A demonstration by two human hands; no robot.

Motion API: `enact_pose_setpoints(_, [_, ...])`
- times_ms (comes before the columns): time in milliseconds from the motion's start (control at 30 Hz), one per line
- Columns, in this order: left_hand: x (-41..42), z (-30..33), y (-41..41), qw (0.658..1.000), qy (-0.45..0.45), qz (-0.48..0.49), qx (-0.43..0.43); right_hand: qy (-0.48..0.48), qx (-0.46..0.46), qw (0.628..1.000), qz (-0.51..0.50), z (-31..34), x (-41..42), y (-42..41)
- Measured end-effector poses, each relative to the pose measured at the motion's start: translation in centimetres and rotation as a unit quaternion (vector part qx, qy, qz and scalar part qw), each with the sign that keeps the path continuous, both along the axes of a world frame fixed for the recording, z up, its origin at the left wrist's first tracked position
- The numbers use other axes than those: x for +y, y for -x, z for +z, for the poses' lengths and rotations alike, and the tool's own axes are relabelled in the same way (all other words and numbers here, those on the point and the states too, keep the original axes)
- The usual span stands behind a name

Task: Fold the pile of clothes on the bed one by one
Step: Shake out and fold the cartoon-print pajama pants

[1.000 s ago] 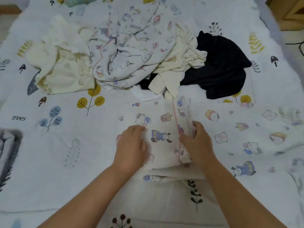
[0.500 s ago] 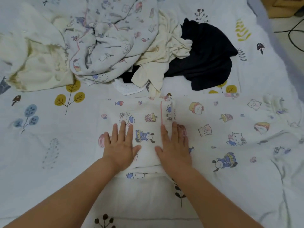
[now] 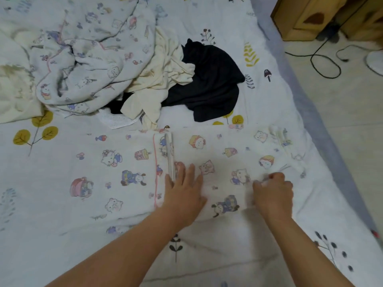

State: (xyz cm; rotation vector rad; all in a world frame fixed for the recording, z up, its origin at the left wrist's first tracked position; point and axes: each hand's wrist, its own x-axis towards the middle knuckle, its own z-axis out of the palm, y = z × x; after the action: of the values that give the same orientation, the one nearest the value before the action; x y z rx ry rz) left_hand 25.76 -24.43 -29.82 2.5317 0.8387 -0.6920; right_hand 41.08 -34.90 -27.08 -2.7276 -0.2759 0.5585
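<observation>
Both hands have shifted rightward since the earlier frame, off the folded left portion of the cartoon-print garment (image 3: 128, 175). Left hand (image 3: 184, 191) lies flat with fingers straight, pressing the cloth just right of the pink-piped fold edge (image 3: 155, 172). Right hand (image 3: 273, 191) is curled, pinching a bunch of the same garment. Right of that hand, the garment's loose end (image 3: 286, 146) lies near the bed edge (image 3: 323, 129); bare sheet lies nearer than both hands. Beyond the hands sits the unfolded pile: a black garment (image 3: 209, 83), a cream garment (image 3: 163, 79), a printed blanket (image 3: 89, 65). A cable (image 3: 325, 65) lies on the floor.
</observation>
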Motion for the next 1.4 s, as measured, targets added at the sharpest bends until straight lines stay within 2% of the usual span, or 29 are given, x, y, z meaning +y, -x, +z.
enact_pose_setpoints(100, [-1.1, -0.8, -0.7, 0.998, 0.005, -0.033, 0.055, 0.017, -0.022, 0.994, -0.109, 0.0, -1.9, -2.7])
enact_pose_setpoints(200, [-1.5, -1.2, -0.9, 0.996, -0.012, -0.046, 0.077, -0.096, 0.081, 0.965, -0.229, -1.4, -2.9, -5.1])
enact_pose_setpoints(267, [-1.5, -1.3, -1.1, 0.995, -0.017, -0.045, 0.088, -0.178, 0.144, 0.939, -0.257, -1.9, -3.2, -5.7])
enact_pose_setpoints(333, [-1.5, -1.1, -1.2, 0.995, -0.011, -0.041, 0.093, -0.251, 0.151, 0.921, -0.258, -1.8, -3.0, -5.5])
enact_pose_setpoints(400, [-1.1, -0.5, -1.2, 0.996, 0.006, -0.032, 0.077, -0.313, 0.108, 0.913, -0.237, -1.1, -2.5, -4.8])
enact_pose_setpoints(533, [-0.1, 0.2, -0.2, 0.998, 0.046, 0.019, -0.045, -0.385, 0.050, 0.907, -0.162, 1.8, -0.5, -2.0])
enact_pose_setpoints(633, [0.6, 1.6, 0.9, 0.976, 0.119, 0.108, -0.145, -0.447, 0.041, 0.890, -0.083, 4.6, 1.6, 1.5])
enact_pose_setpoints(700, [1.5, 3.6, 1.5, 0.926, 0.202, 0.231, -0.220, -0.463, 0.014, 0.886, -0.027, 5.7, 3.0, 3.9])
enact_pose_setpoints(767, [3.1, 5.8, 2.1, 0.862, 0.235, 0.328, -0.306, -0.459, -0.026, 0.888, 0.031, 6.3, 4.3, 6.7])
enact_pose_setpoints(833, [5.3, 7.4, 3.1, 0.807, 0.264, 0.378, -0.368, -0.441, -0.067, 0.889, 0.101, 6.3, 5.7, 9.4])
enact_pose_setpoints(967, [9.9, 10.9, 6.2, 0.635, 0.441, 0.446, -0.451, -0.381, -0.154, 0.871, 0.271, 5.4, 8.2, 14.8])
enact_pose_setpoints(1000, [10.9, 11.4, 7.3, 0.608, 0.472, 0.450, -0.452, -0.356, -0.170, 0.866, 0.308, 5.3, 8.8, 16.1])
enact_pose_setpoints(1033, [11.6, 12.0, 8.3, 0.600, 0.490, 0.450, -0.444, -0.330, -0.174, 0.862, 0.343, 5.2, 9.4, 17.4])
enact_pose_setpoints(1100, [12.5, 12.1, 10.6, 0.621, 0.493, 0.452, -0.409, -0.281, -0.172, 0.844, 0.423, 4.2, 10.1, 19.9])
enact_pose_setpoints(1133, [12.6, 12.0, 11.6, 0.644, 0.486, 0.450, -0.384, -0.263, -0.155, 0.831, 0.465, 3.4, 10.4, 20.9])
enact_pose_setpoints(1233, [13.3, 9.6, 14.0, 0.753, 0.379, 0.453, -0.289, -0.161, -0.048, 0.794, 0.584, 1.4, 10.7, 22.7])
enact_pose_setpoints(1267, [13.7, 8.5, 14.6, 0.777, 0.324, 0.469, -0.268, -0.121, 0.007, 0.790, 0.601, 1.2, 10.6, 22.8])
enact_pose_setpoints(1300, [14.1, 7.6, 15.2, 0.781, 0.281, 0.491, -0.265, -0.093, 0.045, 0.790, 0.604, 1.3, 10.5, 22.6])
enact_pose_setpoints(1333, [14.5, 6.9, 15.7, 0.770, 0.255, 0.514, -0.280, -0.092, 0.047, 0.795, 0.598, 1.3, 10.5, 22.5])
enact_pose_setpoints(1400, [14.9, 6.2, 16.4, 0.737, 0.224, 0.548, -0.326, -0.107, 0.009, 0.820, 0.562, 1.4, 10.1, 21.9])
